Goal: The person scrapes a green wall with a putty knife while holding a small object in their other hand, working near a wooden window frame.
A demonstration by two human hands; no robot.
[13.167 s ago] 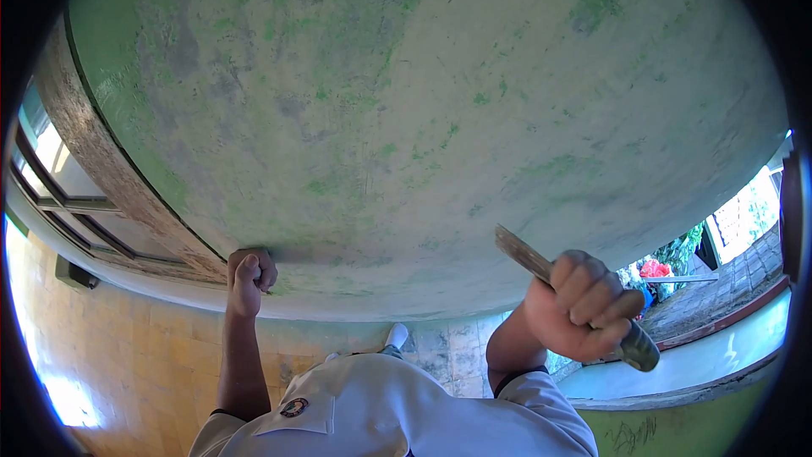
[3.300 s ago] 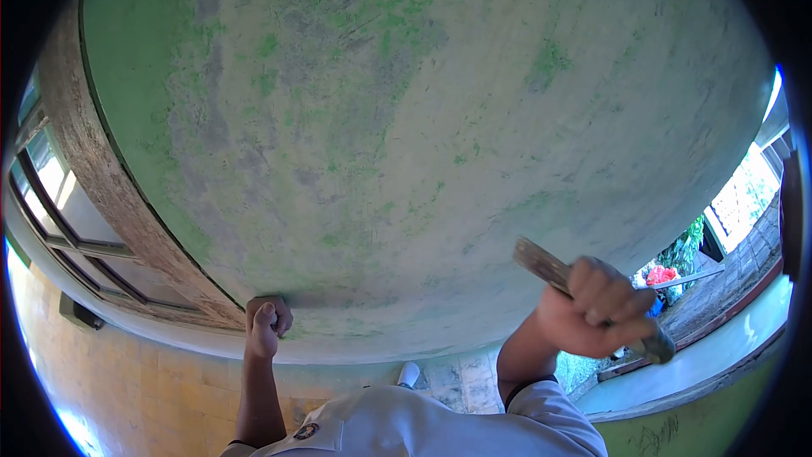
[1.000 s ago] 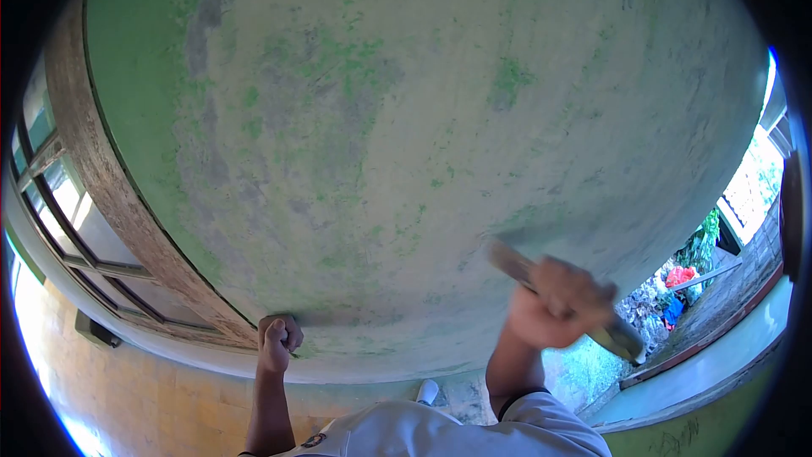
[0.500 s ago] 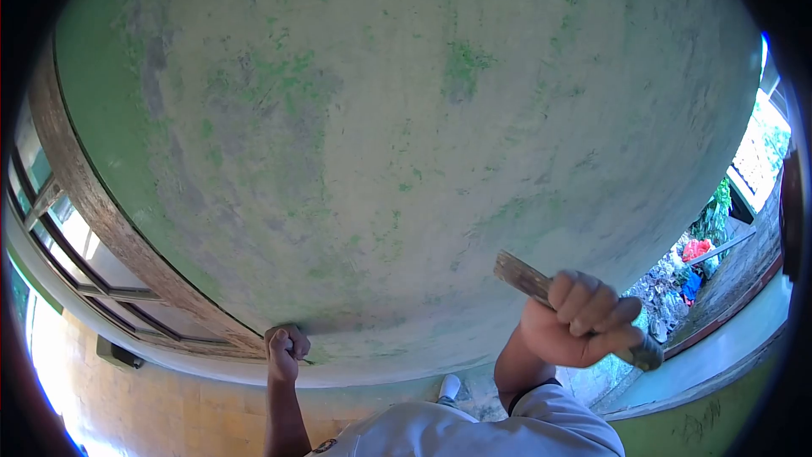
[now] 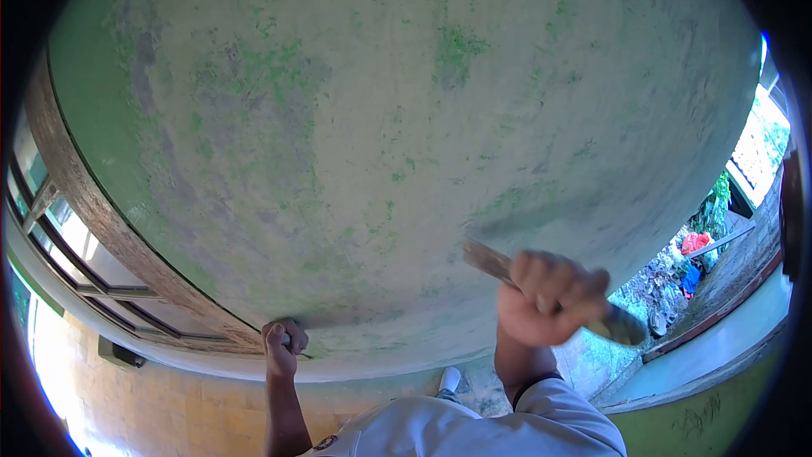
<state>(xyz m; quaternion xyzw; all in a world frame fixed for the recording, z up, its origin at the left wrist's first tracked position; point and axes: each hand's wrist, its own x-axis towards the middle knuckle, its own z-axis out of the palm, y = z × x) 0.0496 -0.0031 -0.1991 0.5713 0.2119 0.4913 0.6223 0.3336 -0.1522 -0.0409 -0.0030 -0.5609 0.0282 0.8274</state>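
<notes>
A wall (image 5: 381, 161) with worn green and whitish paint fills most of the view. My right hand (image 5: 554, 296) is wrapped round a long wooden tool (image 5: 486, 259), whose far end points up and left near the wall and whose rounded butt sticks out at lower right. Motion blurs this hand a little. Near the lower corner of the wooden window frame, my left hand (image 5: 285, 343) is closed in a fist against the wall. A small thin tip shows beside it; the rest of what it grips is hidden.
A window with a wooden frame (image 5: 93, 195) curves along the left. Below lie a tiled floor (image 5: 203, 402) and my foot (image 5: 451, 379). At right, beyond the wall's edge, are plants, rubble and a red item (image 5: 695, 243).
My right hand has moved left and slightly up with the wooden tool, nearer the wall's middle. My left hand remains at nearly the same spot. The view has shifted slightly.
</notes>
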